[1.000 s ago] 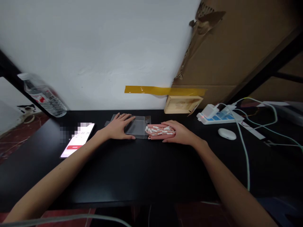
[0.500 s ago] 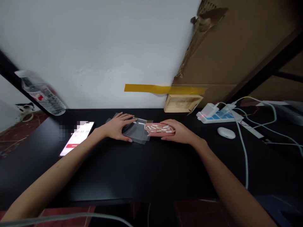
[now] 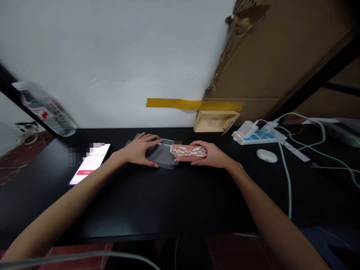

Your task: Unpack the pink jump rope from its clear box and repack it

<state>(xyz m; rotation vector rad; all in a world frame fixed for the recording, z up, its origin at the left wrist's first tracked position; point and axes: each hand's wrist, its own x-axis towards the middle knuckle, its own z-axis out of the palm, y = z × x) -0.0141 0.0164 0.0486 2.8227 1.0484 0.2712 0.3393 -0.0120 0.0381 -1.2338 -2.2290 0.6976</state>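
My left hand (image 3: pixel 140 150) lies with its fingers spread on clear plastic bags (image 3: pixel 164 155), holding them against the black table. Several bags seem to overlap; how many I cannot tell. My right hand (image 3: pixel 211 154) is closed around the right end of a small pink box (image 3: pixel 185 158). Many short white cylinders (image 3: pixel 191 150) lie loosely across the top of the box, too small to name surely. The box's left end meets the right edge of the bags; whether it is inside the opening or on top I cannot tell.
A phone (image 3: pixel 91 165) with a lit timer lies left of my forearm. A plastic bottle (image 3: pixel 47 112) stands at the back left. Behind my right hand is a shallow wooden box (image 3: pixel 215 122). Further right are a power strip (image 3: pixel 258 138), white earbud case (image 3: pixel 266 155) and cables (image 3: pixel 285 180).
The whole view has shifted slightly. Both hands, the bags and the pink box keep nearly the same places relative to each other.
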